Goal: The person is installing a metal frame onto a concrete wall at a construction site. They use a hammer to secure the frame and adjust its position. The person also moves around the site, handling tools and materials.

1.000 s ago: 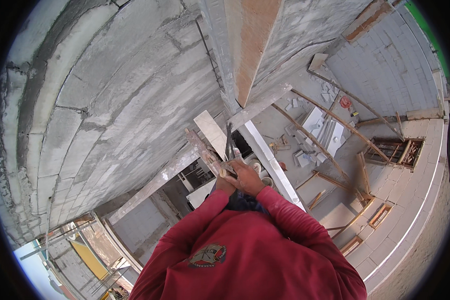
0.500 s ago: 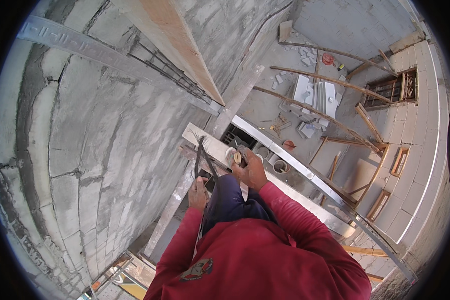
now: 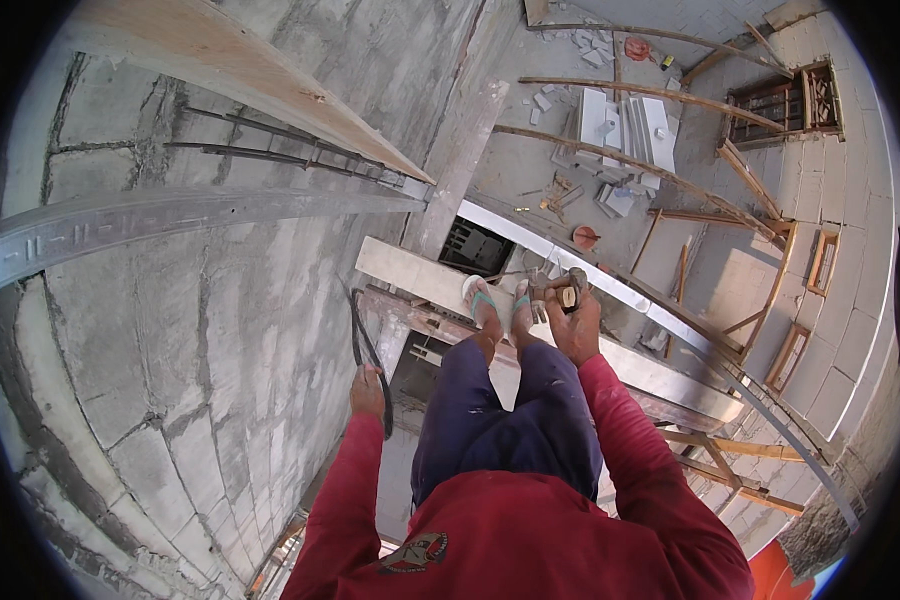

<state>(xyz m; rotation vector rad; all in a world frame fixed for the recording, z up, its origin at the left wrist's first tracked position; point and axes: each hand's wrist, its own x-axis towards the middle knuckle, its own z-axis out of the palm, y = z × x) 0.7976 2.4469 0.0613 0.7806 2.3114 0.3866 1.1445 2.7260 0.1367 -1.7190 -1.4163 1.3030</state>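
Note:
Low at the left, my left hand [image 3: 367,390] is closed around a bundle of black tie wire [image 3: 358,330]. The strands rise above the fist and a bent end hangs beside the wrist, close to the block wall. My right hand [image 3: 576,328] grips what looks like a hammer [image 3: 569,297], held in front of my right knee. A pale oval wood end shows within its dark metal head; the fingers hide most of the handle. My sandalled feet [image 3: 482,300] rest on a light plank [image 3: 410,272] between the two hands.
A grey block wall [image 3: 200,330] rises on the left, with a perforated metal strip [image 3: 200,215] and a timber board [image 3: 270,80] before it. Dark openings [image 3: 475,247] show the drop beneath the planks. White panels [image 3: 620,130], broken blocks and wooden poles [image 3: 650,95] lie far below.
My hands have moved apart: the left went down and left with the black wire, the right moved right with the hammer. My feet have come into view, and the whole view has shifted.

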